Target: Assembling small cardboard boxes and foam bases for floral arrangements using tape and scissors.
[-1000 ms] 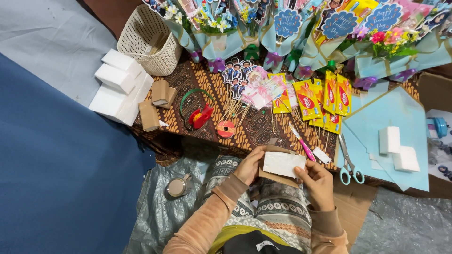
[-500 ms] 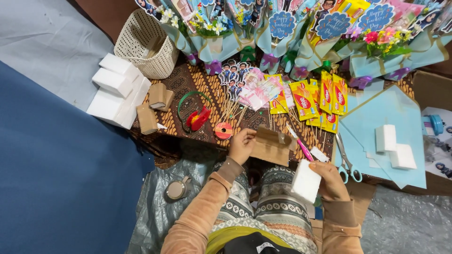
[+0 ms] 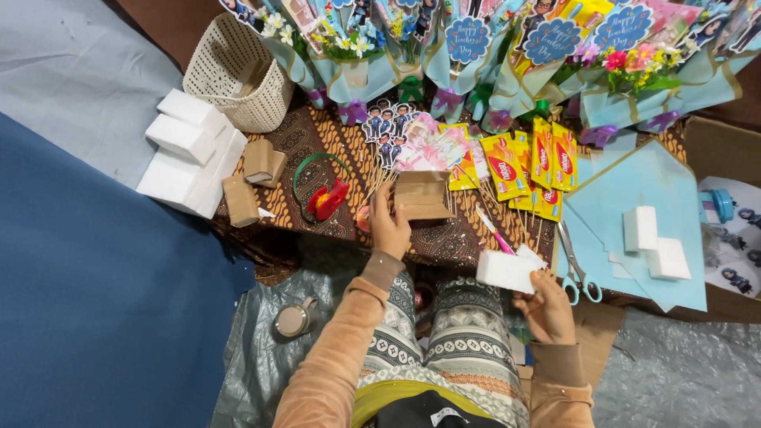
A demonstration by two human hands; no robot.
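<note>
The person's face and upper body are out of view; only patterned trousers, peach sleeves and both hands show at the bottom of the frame. The left hand (image 3: pixel 390 228) rests on the desk (image 3: pixel 301 150), fingers closed on the near edge of a brown cardboard piece (image 3: pixel 422 195) lying at about 12 o'clock from the knees. How firmly the grip pinches it is hard to tell, since the fingertips are partly hidden by the cardboard.

The right hand (image 3: pixel 547 307), at 3 o'clock from the left one and off the desk edge, grasps a white foam block (image 3: pixel 507 271) between thumb and fingers. A pink pen (image 3: pixel 493 232) lies just beyond the block, and blue-handled scissors (image 3: pixel 577 268) lie just to the right on a light blue paper sheet (image 3: pixel 634 182) that also carries two more foam pieces (image 3: pixel 655 244).

At 10 o'clock stand a stack of white blocks (image 3: pixel 184 150) and a woven basket (image 3: pixel 238 75). Wrapped bouquets (image 3: pixel 507 55) are cut off by the top edge, so their tops cannot be seen.

A second ago both hands held the block and cardboard together over the lap. Since then the left hand has carried the cardboard up onto the desk, while the right has drawn the foam block away to the right.
</note>
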